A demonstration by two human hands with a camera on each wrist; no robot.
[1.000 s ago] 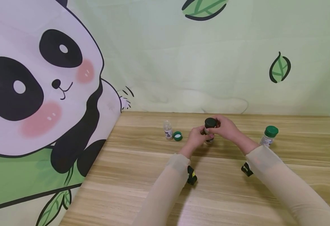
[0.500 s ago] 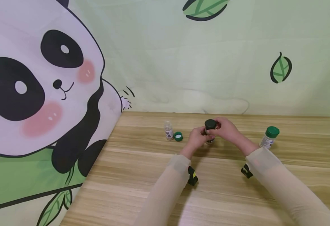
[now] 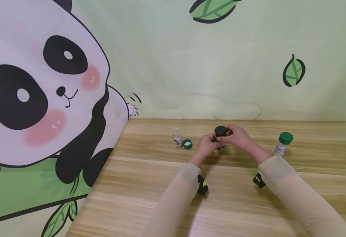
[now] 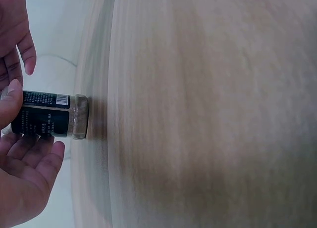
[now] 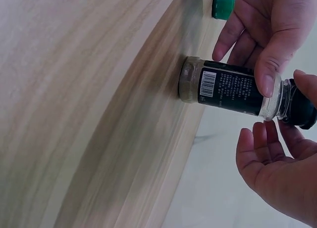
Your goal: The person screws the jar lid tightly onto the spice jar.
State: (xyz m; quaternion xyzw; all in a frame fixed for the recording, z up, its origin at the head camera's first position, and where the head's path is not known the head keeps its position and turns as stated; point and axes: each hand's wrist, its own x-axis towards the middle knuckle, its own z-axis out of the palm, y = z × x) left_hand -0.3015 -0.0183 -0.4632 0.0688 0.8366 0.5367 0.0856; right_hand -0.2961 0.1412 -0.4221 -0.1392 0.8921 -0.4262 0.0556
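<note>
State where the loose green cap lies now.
In the head view, the loose green cap lies on the table, right of the uncapped clear bottle and left of the black-capped bottle.

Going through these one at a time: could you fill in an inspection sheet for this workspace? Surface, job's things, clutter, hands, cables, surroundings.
Surface: wood-grain table, light brown.
Job's things: black-capped jar, upright, dark label with barcode; whether its base touches the table can't be told.
Clutter: clear uncapped jar, standing; loose green cap beside it, inside facing up; green-capped jar standing near the right sleeve.
Hands: left hand grips the black-capped jar's body; right hand is at its black cap, thumb against it.
Cables: nothing seen.
Surroundings: pale green backdrop with a printed panda and leaves.
</note>
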